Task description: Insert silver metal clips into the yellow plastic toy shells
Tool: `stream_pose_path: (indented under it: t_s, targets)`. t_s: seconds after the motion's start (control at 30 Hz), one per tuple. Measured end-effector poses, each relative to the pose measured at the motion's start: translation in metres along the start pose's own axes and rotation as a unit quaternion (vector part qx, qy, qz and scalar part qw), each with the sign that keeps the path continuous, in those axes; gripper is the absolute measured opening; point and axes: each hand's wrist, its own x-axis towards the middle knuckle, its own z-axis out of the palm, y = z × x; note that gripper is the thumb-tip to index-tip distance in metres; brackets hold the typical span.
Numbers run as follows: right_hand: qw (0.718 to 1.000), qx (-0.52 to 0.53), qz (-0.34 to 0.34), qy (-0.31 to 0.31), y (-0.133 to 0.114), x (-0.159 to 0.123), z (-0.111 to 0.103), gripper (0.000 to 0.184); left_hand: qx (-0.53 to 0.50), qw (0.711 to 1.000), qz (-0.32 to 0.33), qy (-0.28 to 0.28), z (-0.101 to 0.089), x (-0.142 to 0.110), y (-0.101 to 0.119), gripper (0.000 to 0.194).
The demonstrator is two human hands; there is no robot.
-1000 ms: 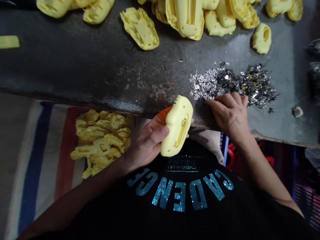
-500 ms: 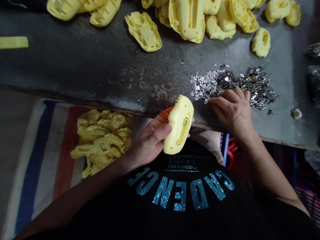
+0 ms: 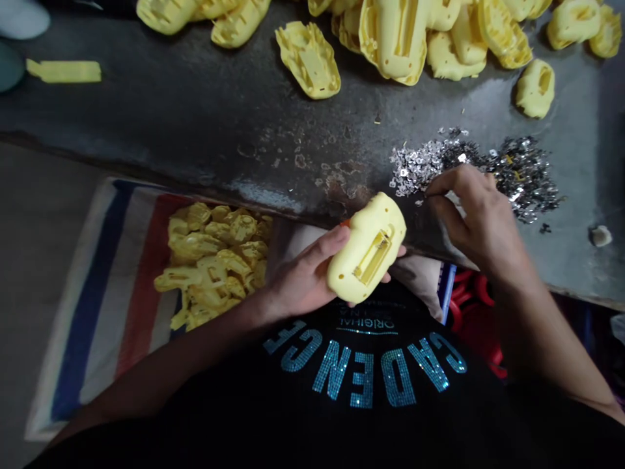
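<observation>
My left hand [image 3: 307,270] is closed round a yellow plastic shell [image 3: 359,264], held in front of the table edge. The shell is tilted, with its smooth side and long battery-like slot facing up. A sliver of orange shows by my index finger, mostly hidden behind the shell. My right hand [image 3: 483,212] is at the near left side of a pile of small metal clips [image 3: 420,166]. Its thumb and index fingertips come together in a pinch; whatever is between them is too small to make out.
More yellow shells [image 3: 310,62] lie along the back of the dark metal table [image 3: 195,117]. A yellow strip [image 3: 68,71] is at the left, a small whitish lump [image 3: 600,236] at the right. Below the edge, yellow parts [image 3: 219,254] are heaped on a striped sheet [image 3: 131,293].
My right hand has drawn slightly back from the clip pile, thumb and index now pinched at its edge. The shell in my left hand has turned, its slot leaning more to the right. The view has shifted.
</observation>
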Motion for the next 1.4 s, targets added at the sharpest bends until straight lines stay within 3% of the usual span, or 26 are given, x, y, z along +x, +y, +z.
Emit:
stream_pose_path:
  t_s: [0.13, 0.27, 0.57, 0.8, 1.03, 1.2, 1.4]
  targets:
    - [0.962, 0.268, 0.011, -0.039, -0.03, -0.017, -0.019, 0.009, -0.019, 0.995, -0.067, -0.066, 0.0, 0.006, -0.003, 0.081]
    - [0.923, 0.374, 0.045, -0.078, -0.037, -0.023, -0.023, 0.007, -0.025, 0.992, -0.092, -0.084, 0.008, 0.011, -0.008, 0.079]
    - [0.932, 0.34, 0.025, -0.122, -0.033, -0.027, -0.041, 0.009, -0.029, 0.989, -0.12, -0.083, 0.024, 0.008, -0.017, 0.07]
    - [0.935, 0.325, 0.006, -0.143, -0.029, -0.024, -0.042, 0.022, 0.028, 0.993, -0.105, -0.049, 0.035, 0.004, -0.019, 0.079]
    - [0.949, 0.284, 0.017, -0.138, -0.034, -0.02, -0.044, 0.022, 0.012, 0.995, -0.07, -0.072, 0.033, 0.004, -0.023, 0.071]
    - [0.929, 0.346, 0.059, -0.115, -0.039, -0.023, -0.038, 0.027, -0.009, 0.995, -0.086, -0.047, 0.029, 0.003, -0.022, 0.075]
    - [0.924, 0.371, 0.092, -0.025, -0.044, -0.049, -0.028, 0.023, -0.038, 0.993, -0.091, -0.058, 0.026, 0.005, -0.021, 0.073]
